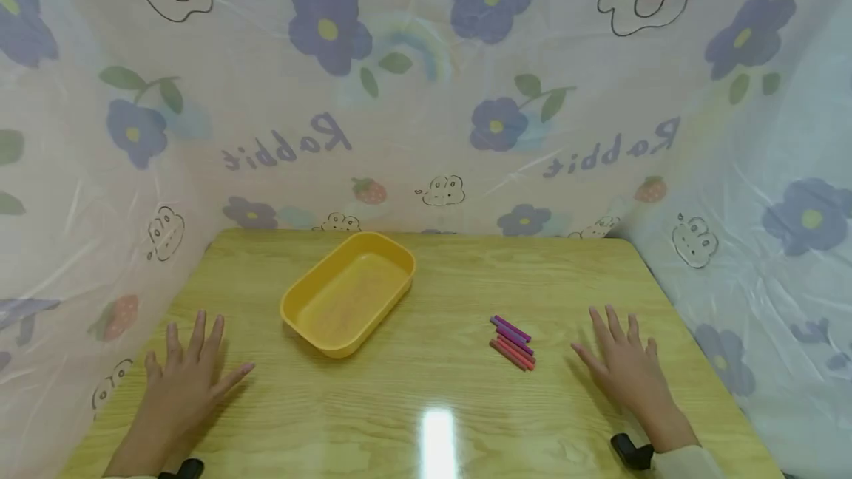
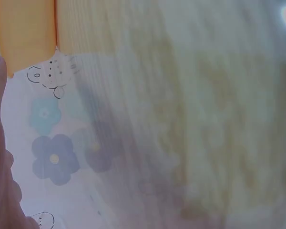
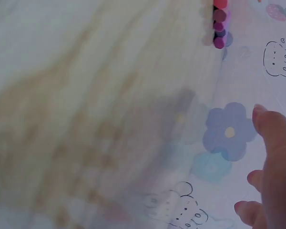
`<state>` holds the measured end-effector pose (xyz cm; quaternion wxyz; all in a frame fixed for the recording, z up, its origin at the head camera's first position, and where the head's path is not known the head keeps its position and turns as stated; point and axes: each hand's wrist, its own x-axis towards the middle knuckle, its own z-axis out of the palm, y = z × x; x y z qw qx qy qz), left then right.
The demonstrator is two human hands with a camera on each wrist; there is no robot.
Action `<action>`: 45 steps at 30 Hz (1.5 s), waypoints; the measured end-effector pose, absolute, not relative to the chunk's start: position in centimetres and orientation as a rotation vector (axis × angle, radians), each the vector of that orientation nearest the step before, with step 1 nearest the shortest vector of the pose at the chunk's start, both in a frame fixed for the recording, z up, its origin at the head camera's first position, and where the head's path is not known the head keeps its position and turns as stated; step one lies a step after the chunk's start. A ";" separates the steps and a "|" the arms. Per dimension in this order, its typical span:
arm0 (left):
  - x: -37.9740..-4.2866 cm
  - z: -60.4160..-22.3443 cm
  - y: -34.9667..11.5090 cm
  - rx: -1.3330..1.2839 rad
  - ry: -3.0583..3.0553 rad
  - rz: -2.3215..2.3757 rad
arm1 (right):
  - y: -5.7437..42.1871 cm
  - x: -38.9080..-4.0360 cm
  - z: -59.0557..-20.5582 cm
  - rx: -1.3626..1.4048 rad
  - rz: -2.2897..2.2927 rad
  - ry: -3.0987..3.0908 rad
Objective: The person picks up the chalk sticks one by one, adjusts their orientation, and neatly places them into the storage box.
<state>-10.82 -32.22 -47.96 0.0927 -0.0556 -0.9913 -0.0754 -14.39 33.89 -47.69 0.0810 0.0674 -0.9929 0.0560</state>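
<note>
A yellow rectangular tub (image 1: 313,342) sits left of the table's middle, turned at an angle, with nothing in it. To the right of it lies a row of several short thin sticks (image 1: 512,344) in purple, pink, red and brown; their round ends (image 3: 219,26) show in the right wrist view. My left hand (image 1: 183,383) is spread over the table, left of the tub, holding nothing. On the other side my right hand (image 1: 626,372), fingers apart and holding nothing, is right of the sticks.
The wood-grain table (image 1: 399,420) has a bright light reflection near its front. A printed sheet (image 1: 413,117) with flowers and rabbits hangs behind the table and along both sides. Dark bands with small black devices (image 1: 631,452) are on the wrists.
</note>
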 end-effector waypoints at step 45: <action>-13.8 -45.3 -24.7 -0.397 -2.889 -0.508 | 22.2 -18.1 -45.7 0.720 0.372 -2.867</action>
